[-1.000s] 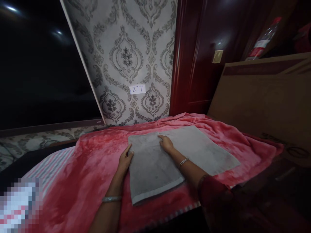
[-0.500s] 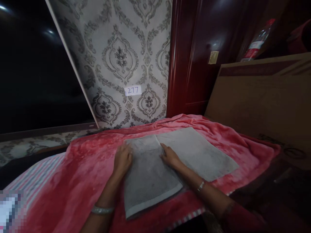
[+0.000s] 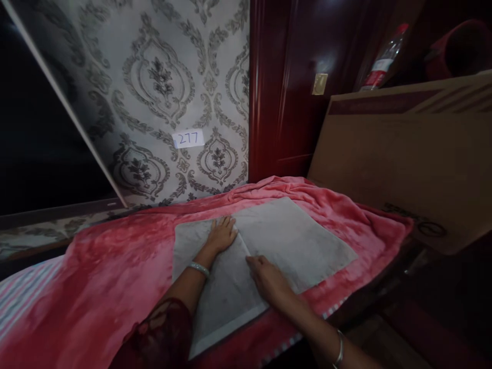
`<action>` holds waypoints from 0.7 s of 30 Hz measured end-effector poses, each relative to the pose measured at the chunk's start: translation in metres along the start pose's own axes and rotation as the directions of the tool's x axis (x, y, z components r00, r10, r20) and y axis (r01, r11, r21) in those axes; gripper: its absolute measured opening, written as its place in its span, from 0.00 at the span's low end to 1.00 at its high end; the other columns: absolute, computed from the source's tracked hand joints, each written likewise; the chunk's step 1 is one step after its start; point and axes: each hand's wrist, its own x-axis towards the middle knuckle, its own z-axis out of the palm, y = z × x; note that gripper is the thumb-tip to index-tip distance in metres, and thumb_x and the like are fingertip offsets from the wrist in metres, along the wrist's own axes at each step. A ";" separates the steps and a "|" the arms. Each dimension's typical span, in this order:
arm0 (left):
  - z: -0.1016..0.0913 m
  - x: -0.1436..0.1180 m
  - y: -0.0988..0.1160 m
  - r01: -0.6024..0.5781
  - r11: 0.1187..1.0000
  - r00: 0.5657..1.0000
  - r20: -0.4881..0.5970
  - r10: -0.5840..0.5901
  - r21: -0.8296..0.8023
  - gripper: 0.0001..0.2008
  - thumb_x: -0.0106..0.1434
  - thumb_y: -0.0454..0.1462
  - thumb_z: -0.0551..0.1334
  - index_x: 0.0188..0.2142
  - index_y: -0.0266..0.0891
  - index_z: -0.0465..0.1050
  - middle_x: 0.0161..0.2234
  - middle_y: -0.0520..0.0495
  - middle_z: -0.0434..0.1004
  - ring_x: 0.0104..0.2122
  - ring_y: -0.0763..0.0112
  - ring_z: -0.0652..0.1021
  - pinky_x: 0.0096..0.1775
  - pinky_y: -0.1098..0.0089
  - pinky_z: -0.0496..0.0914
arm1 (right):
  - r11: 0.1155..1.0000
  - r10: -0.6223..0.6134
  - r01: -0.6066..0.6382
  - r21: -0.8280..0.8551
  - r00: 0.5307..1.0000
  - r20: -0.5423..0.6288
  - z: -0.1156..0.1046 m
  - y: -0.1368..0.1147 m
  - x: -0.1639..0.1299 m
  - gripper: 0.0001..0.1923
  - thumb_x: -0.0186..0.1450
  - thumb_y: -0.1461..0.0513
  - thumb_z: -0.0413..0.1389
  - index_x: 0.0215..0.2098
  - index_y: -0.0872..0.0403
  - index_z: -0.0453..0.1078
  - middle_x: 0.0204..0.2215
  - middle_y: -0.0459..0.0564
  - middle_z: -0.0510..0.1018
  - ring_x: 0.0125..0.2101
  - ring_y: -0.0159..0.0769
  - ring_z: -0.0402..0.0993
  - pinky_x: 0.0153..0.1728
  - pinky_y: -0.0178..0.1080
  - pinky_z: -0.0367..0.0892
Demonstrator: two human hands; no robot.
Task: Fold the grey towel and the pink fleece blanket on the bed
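A grey cloth (image 3: 292,241) lies spread on a pink-red blanket, with one part folded over on the left. That folded part has a pale band along its near edge and a light edge running down the middle. My left hand (image 3: 223,234) rests flat on the upper area of the folded part, fingers spread. Lower down, my right hand (image 3: 269,279) has its fingers curled at the middle edge, thumb and index finger close together on the cloth there. The undersides of the right fingers are hidden.
The blanket (image 3: 126,266) covers the surface up to the patterned wall. A large cardboard box (image 3: 400,148) stands at the right, with a bottle (image 3: 382,64) above its top edge. A dark screen (image 3: 38,128) is at the left. Striped fabric (image 3: 26,287) shows below it.
My left hand has moved right from the cloth's left edge onto its upper part, flattening out. My right hand has slid down along the middle edge. The view has shifted right.
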 end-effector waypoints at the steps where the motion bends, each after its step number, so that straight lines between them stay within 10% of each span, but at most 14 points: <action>1: 0.002 0.000 -0.002 -0.004 1.000 1.000 0.001 0.004 0.009 0.29 0.73 0.44 0.47 0.69 0.35 0.56 0.72 0.37 0.49 0.71 0.53 0.53 0.68 0.43 0.47 | 0.999 -0.013 0.013 -0.034 1.000 0.002 -0.006 -0.002 -0.002 0.25 0.69 0.69 0.44 0.61 0.51 0.69 0.48 0.57 0.75 0.44 0.43 0.77 0.43 0.39 0.68; 6: 0.006 0.006 -0.008 -0.016 0.997 1.000 -0.017 0.018 0.072 0.28 0.74 0.44 0.46 0.70 0.37 0.56 0.71 0.38 0.51 0.71 0.53 0.54 0.67 0.44 0.49 | 0.957 -0.289 0.280 -0.072 0.944 -0.162 -0.008 -0.010 -0.010 0.28 0.70 0.55 0.54 0.67 0.51 0.62 0.66 0.58 0.63 0.66 0.50 0.56 0.64 0.53 0.54; 9: 0.005 0.007 -0.005 -0.011 0.998 1.000 -0.008 0.012 0.068 0.29 0.74 0.44 0.46 0.70 0.37 0.55 0.72 0.37 0.50 0.71 0.53 0.53 0.67 0.44 0.48 | 0.918 -0.396 0.395 -0.028 0.917 -0.048 0.017 -0.003 -0.011 0.36 0.72 0.46 0.50 0.73 0.51 0.51 0.72 0.54 0.49 0.71 0.49 0.41 0.69 0.58 0.41; 21: -0.033 0.031 -0.031 0.136 0.988 0.987 0.095 -0.128 -0.079 0.21 0.72 0.40 0.54 0.63 0.43 0.67 0.67 0.38 0.63 0.66 0.53 0.64 0.64 0.48 0.57 | 0.983 -0.182 0.184 0.016 0.979 -0.092 0.027 0.001 -0.026 0.29 0.71 0.56 0.53 0.69 0.54 0.61 0.71 0.60 0.53 0.69 0.51 0.49 0.66 0.51 0.52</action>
